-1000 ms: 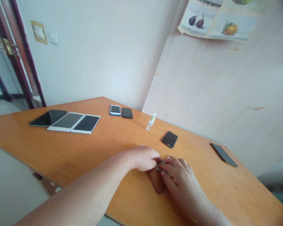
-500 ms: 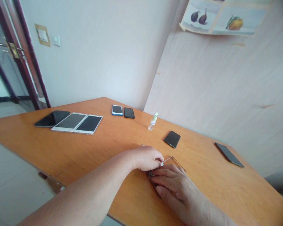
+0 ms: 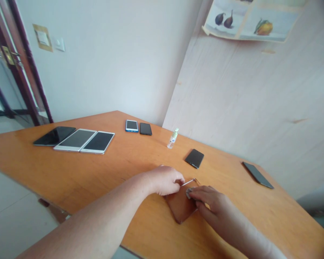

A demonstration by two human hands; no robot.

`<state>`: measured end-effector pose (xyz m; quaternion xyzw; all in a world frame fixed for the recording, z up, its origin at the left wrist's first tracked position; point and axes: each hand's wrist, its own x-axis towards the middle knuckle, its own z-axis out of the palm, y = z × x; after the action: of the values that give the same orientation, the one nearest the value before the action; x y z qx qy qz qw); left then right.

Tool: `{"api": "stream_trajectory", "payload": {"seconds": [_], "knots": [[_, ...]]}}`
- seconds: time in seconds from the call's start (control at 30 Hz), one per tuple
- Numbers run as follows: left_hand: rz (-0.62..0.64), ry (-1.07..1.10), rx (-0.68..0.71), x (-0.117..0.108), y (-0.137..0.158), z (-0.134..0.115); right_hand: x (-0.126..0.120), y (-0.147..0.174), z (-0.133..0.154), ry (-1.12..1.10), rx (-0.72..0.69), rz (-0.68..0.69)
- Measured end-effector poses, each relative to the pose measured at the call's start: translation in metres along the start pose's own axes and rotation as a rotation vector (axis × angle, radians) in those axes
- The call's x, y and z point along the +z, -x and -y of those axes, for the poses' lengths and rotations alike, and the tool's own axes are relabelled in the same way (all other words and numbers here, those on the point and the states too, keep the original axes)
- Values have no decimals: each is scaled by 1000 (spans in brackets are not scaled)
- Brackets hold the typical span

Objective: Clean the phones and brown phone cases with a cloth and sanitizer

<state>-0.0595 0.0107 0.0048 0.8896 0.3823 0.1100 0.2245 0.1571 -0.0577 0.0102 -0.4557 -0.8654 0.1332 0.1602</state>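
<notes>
A flat, glossy tablet-like slab [image 3: 180, 205] lies on the table, its dark surface showing brownish and its far edge a thin pale line. My left hand [image 3: 169, 181] holds its far left edge, fingers curled over the rim. Pressed on its surface is a small crumpled greyish wipe [image 3: 189, 193], pinched under the fingertips of my right hand [image 3: 212, 203]. Part of the slab's right side is hidden by my right hand. Just beyond lies a small black tablet [image 3: 194, 158].
A clear spray bottle [image 3: 172, 139] with a pale green top stands farther back. Two phones, one blue-edged [image 3: 131, 126] and one black [image 3: 145, 129], lie near the wall. Three tablets, including a white one [image 3: 75, 139], lie at left. Another dark tablet [image 3: 257, 175] lies at right.
My right hand has shifted right and lifted from lying flat across the slab, uncovering more of its surface and the wipe. My left hand stays at the edge. The view has shifted slightly.
</notes>
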Motion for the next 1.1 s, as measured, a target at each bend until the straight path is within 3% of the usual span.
{"api": "stream_trajectory", "payload": {"seconds": [0.13, 0.27, 0.4, 0.47, 0.6, 0.7, 0.8, 0.9, 1.0, 1.1], "knots": [[2, -5, 10, 1, -1, 2, 2, -3, 4, -66, 25, -18], [8, 10, 15, 1, -1, 2, -5, -2, -25, 69, 240, -161], [-1, 11, 6, 2, -1, 3, -9, -3, -39, 10, 414, -264], [-11, -6, 8, 2, -1, 2, -6, -3, -30, -10, 383, -192], [-17, -23, -5, 2, -1, 0, 5, -3, 0, -92, 161, -19], [-22, -16, 1, 2, -1, 0, 11, -4, 6, -156, 124, 21], [-31, -1, 10, 2, -1, 1, 8, -5, -13, -14, 191, -44], [-21, 17, -3, 2, 0, 1, -3, -4, -42, 88, 343, -193], [-31, 28, -6, 2, 0, 0, -13, -2, -57, 9, 492, -331], [-35, 31, -17, 2, 2, -1, -12, -2, -52, -153, 507, -271]]}}
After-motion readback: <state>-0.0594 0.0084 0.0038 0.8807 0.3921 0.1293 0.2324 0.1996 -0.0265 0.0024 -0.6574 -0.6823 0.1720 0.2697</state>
